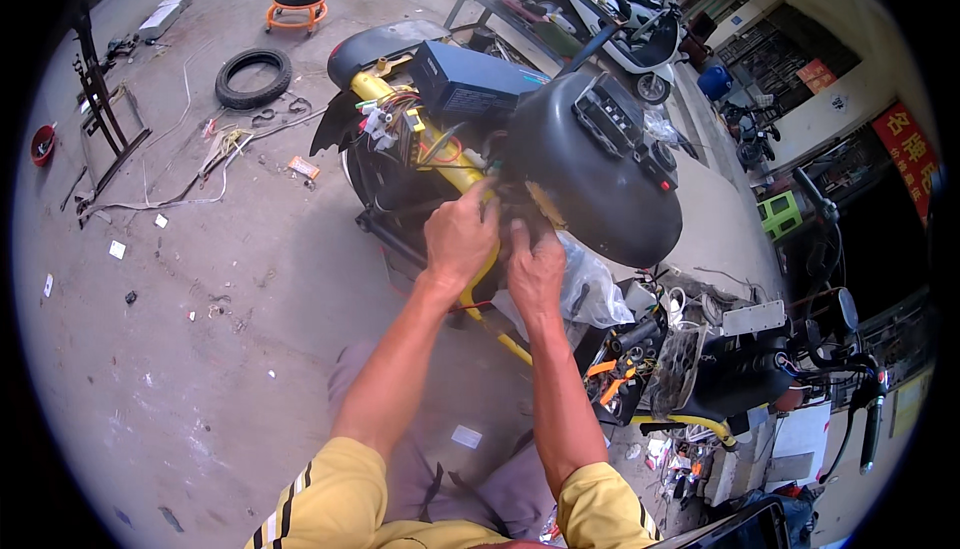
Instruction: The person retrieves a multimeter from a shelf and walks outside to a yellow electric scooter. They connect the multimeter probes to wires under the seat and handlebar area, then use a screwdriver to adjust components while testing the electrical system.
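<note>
In front of me is a partly stripped electric scooter with a yellow frame tube (pixel 458 171). My left hand (pixel 463 239) is closed at the tube, its fingertips bent into the dark space beneath. Close beside it, my right hand (pixel 537 267) is closed too, its fingers curled in under a big black seat (pixel 600 174) with a torn edge. Whatever the fingertips hold is too small and shadowed to make out. A bundle of coloured wires with connectors (pixel 395 114) hangs over the tube's far end. Behind it, a dark box (pixel 478 81) rests on the scooter.
A clear plastic bag (pixel 592 284) and orange-handled pliers (pixel 612 386) lie on the scooter's footboard area at right, near the handlebar (pixel 872 414). On the floor are a loose tyre (pixel 253 79), a wheeled stool (pixel 298 4) and a metal stand (pixel 105 124). A metal rack (pixel 520 9) stands behind.
</note>
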The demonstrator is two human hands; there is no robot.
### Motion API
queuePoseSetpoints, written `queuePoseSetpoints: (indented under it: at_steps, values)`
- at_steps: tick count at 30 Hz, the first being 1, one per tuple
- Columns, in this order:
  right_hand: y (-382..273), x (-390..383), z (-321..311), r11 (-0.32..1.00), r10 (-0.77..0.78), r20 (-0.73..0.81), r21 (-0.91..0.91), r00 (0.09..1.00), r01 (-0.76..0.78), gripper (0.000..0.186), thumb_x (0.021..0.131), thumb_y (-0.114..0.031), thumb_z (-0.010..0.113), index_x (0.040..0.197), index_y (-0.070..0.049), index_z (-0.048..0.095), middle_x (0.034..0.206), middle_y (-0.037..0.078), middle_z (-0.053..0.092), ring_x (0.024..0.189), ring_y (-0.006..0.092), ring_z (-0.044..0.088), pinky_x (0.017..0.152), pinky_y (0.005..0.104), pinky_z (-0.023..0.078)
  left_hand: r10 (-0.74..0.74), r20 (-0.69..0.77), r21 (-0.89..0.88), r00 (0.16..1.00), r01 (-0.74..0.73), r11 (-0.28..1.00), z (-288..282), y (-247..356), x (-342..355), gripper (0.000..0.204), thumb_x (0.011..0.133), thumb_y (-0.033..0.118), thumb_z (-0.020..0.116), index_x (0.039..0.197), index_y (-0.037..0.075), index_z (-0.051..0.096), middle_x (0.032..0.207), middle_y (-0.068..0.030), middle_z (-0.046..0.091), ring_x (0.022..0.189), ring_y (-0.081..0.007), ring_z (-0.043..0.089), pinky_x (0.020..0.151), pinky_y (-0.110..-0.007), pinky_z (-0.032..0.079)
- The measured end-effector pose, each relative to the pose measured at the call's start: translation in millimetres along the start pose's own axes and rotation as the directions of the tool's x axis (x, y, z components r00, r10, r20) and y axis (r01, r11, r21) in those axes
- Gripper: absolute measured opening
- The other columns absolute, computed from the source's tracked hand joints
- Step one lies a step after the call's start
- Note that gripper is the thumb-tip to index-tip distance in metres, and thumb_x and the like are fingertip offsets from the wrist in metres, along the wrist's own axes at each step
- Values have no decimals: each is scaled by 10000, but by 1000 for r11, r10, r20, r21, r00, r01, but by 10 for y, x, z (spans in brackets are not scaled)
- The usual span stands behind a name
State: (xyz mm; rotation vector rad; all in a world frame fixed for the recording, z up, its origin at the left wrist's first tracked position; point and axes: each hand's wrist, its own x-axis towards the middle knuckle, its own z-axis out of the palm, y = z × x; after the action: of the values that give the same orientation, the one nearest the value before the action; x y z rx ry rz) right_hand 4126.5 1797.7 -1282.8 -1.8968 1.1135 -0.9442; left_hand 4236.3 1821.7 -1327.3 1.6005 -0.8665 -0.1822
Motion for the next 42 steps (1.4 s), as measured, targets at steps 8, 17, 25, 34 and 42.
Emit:
queuePoseSetpoints:
  at_steps: [8,17,25,34,42]
  values:
    - [271,560,150,847,369,198,330,908,-416,241,1063,-174,532,935,-13,658,741,72,663,579,145,597,538,310,459,-82,-26,-32,996,81,996,-3,-21,67,276,961,213,637,1184,100,754,723,-185,694,703,-382,709,666,-454,534]
    - [450,693,-49,712,378,384,461,842,-530,184,1075,-203,535,1149,-44,593,733,54,629,571,132,560,531,288,438,-129,23,-60,991,130,990,2,-16,107,300,966,212,613,1213,106,745,788,-210,714,772,-404,718,721,-482,543]
    - [409,625,-121,871,325,302,274,896,-408,178,1035,-136,562,1134,-27,662,699,26,580,508,113,473,442,268,329,-104,42,-7,994,105,994,9,14,112,344,960,206,620,1278,120,722,777,-189,719,761,-376,726,713,-457,541]
    - [405,644,-42,905,272,175,289,946,-314,328,1083,-260,547,847,-46,628,599,42,560,473,138,499,450,280,367,-129,75,-6,989,130,991,50,-5,151,346,951,200,633,1278,133,723,769,-188,709,743,-381,716,701,-470,538]
    - [435,793,-81,662,263,472,546,842,-513,233,1038,-232,625,1157,-33,603,724,46,565,559,140,495,482,268,360,-119,52,-38,992,121,992,131,-61,134,299,960,228,613,1211,139,748,817,-225,726,810,-441,715,748,-524,553]
